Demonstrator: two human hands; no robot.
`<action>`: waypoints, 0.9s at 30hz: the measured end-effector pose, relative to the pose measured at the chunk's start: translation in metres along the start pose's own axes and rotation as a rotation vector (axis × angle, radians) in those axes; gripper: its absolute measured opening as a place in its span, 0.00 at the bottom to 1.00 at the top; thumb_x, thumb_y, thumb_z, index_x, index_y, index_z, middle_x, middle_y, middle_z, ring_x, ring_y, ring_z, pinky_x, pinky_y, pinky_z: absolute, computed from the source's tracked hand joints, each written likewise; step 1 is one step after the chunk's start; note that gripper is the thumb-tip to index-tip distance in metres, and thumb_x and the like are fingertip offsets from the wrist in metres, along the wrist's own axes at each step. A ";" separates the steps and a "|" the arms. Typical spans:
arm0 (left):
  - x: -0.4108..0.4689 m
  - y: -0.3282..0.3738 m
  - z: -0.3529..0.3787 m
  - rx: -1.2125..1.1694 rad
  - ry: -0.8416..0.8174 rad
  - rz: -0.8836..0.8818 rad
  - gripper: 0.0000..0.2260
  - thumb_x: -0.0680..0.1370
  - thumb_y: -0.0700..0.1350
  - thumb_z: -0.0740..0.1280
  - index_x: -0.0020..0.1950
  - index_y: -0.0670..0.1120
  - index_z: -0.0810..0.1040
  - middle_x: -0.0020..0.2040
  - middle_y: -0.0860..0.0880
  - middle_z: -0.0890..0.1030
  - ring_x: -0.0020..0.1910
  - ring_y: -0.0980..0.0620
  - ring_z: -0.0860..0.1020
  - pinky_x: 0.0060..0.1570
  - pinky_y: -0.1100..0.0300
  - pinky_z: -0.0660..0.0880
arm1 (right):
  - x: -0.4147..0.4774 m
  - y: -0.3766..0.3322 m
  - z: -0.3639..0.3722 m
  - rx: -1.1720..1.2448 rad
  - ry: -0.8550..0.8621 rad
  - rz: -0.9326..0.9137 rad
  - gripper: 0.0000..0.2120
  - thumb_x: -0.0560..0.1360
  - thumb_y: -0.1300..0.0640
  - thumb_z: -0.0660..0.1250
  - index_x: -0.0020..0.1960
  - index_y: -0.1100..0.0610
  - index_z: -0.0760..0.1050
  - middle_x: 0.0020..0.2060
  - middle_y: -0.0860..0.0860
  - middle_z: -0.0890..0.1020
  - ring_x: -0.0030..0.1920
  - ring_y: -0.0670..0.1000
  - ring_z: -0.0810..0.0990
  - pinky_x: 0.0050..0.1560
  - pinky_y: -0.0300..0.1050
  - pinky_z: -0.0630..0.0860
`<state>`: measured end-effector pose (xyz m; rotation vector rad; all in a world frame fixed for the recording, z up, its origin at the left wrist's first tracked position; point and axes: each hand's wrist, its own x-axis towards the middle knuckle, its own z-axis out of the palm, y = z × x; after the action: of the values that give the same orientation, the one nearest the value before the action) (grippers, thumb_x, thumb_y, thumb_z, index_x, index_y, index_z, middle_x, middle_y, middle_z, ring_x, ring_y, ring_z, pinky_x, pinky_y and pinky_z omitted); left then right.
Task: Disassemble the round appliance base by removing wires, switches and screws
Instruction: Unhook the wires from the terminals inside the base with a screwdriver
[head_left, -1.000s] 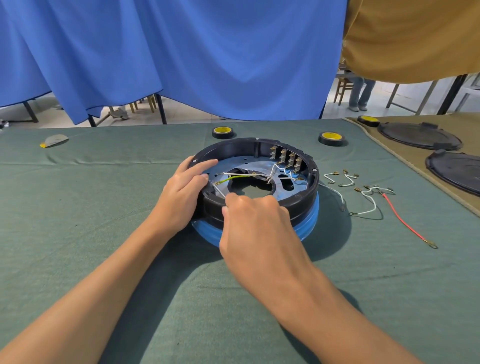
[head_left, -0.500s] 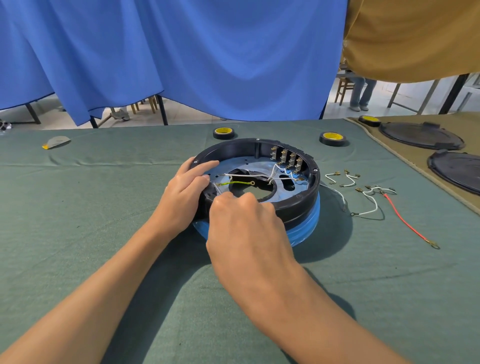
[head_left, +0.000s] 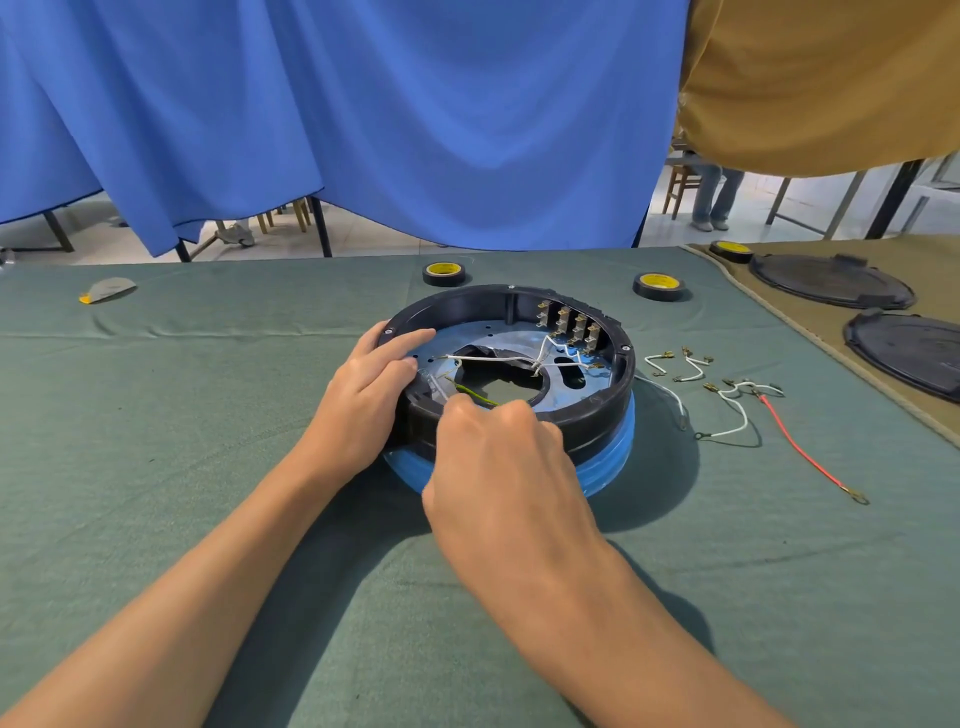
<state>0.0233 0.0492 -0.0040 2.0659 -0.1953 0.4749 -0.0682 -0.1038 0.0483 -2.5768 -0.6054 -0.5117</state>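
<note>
The step in hand is judged to be the removal of wires, and the right hand (head_left: 498, 457) is found at the near edge of the round appliance base (head_left: 597, 410). Its fingers are curled tightly, and the yellow-green wire (head_left: 475, 396) seems to be pinched between them, since the wire runs straight under the fingertips. The left hand (head_left: 363, 395) is laid over the left rim of the base with the fingers almost straight, so the base is pressed down and nothing is gripped. The base stands in the middle of the bench (head_left: 156, 415), just in front of the person. Inside it, white wires (head_left: 498, 357) are crossed over the central opening, and a row of switches (head_left: 569, 325) is fixed at the far wall. Whether the far end of the yellow-green wire is already loose cannot be told. For the next move, a steady pull along the wire is probably needed while the rim is kept down. Loose wires (head_left: 727, 410) and a red wire (head_left: 800, 452) are placed to the right of the base.
</note>
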 end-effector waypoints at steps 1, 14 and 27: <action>0.000 -0.001 0.000 -0.003 0.002 0.002 0.21 0.74 0.49 0.54 0.63 0.52 0.77 0.67 0.53 0.72 0.61 0.75 0.65 0.59 0.76 0.59 | 0.001 0.002 -0.001 0.012 -0.010 -0.004 0.06 0.78 0.59 0.59 0.53 0.58 0.73 0.40 0.54 0.73 0.48 0.62 0.79 0.38 0.47 0.65; 0.000 -0.004 0.001 0.003 -0.006 0.009 0.20 0.74 0.49 0.54 0.62 0.54 0.77 0.66 0.54 0.73 0.57 0.82 0.60 0.53 0.82 0.57 | 0.075 0.092 -0.037 0.164 -0.404 -0.030 0.07 0.80 0.49 0.60 0.47 0.51 0.67 0.39 0.47 0.76 0.38 0.49 0.73 0.37 0.44 0.68; 0.000 -0.004 0.001 -0.013 0.031 -0.028 0.20 0.73 0.48 0.55 0.60 0.55 0.79 0.66 0.54 0.72 0.68 0.63 0.64 0.58 0.75 0.59 | 0.107 0.075 0.007 -0.213 -0.399 -0.095 0.10 0.74 0.48 0.66 0.51 0.50 0.79 0.44 0.50 0.79 0.45 0.54 0.76 0.41 0.49 0.73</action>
<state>0.0244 0.0506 -0.0074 2.0448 -0.1506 0.4866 0.0596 -0.1261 0.0647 -2.8884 -0.8490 -0.0884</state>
